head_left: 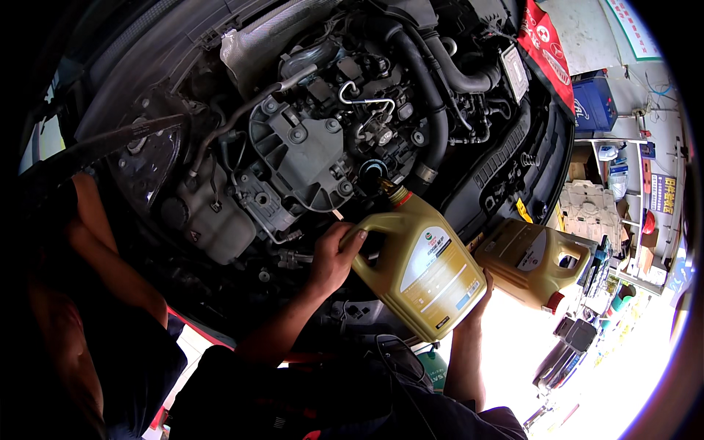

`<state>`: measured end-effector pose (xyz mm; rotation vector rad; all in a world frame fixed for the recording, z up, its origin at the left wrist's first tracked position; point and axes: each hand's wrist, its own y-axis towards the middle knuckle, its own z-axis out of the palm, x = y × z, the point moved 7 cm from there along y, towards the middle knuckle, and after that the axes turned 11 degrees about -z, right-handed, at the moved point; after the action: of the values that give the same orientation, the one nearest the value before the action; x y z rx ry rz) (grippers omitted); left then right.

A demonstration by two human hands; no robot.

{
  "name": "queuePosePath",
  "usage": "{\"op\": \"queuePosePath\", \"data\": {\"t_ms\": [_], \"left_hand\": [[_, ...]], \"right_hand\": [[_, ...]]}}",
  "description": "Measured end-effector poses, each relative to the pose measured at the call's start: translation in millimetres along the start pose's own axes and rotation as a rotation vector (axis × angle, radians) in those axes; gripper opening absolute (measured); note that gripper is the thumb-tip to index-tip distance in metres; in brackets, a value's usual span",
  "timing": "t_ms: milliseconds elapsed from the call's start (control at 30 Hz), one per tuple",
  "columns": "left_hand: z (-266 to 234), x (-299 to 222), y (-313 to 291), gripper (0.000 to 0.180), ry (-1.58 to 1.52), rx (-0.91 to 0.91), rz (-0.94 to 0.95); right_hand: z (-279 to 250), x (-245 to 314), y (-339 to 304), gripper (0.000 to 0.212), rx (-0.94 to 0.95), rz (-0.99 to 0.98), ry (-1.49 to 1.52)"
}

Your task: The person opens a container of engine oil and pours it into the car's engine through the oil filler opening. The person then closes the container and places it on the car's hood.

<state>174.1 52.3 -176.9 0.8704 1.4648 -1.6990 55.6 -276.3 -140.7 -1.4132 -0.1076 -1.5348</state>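
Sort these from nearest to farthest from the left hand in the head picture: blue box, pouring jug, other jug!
1. Pouring jug: gripped by the left hand.
2. Other jug: right of the pouring jug.
3. Blue box: toward the upper right.

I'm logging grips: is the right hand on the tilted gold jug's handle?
No, the left hand grips the tilted gold jug by its handle; the right hand touches it near the base.

Gripped a gold jug (433, 271) by its handle (372, 221) with the left hand (332, 258), supported its lower side with the right hand (482, 295), and tipped amber liquid (386, 187) toward a round engine opening (372, 169)
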Motion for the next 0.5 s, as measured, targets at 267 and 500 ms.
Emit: {"op": "queuePosePath", "data": {"t_ms": [267,500], "left_hand": [[0,1,1,0.023,-0.037,0.012,-0.035],[-3,-11,0,0.023,0.054,-0.025,0.029]], "right_hand": [[12,3,-6,0.055,-0.043,0.035,-0.021],[14,2,-4,0.054,-0.052,0.039,-0.005]]}}
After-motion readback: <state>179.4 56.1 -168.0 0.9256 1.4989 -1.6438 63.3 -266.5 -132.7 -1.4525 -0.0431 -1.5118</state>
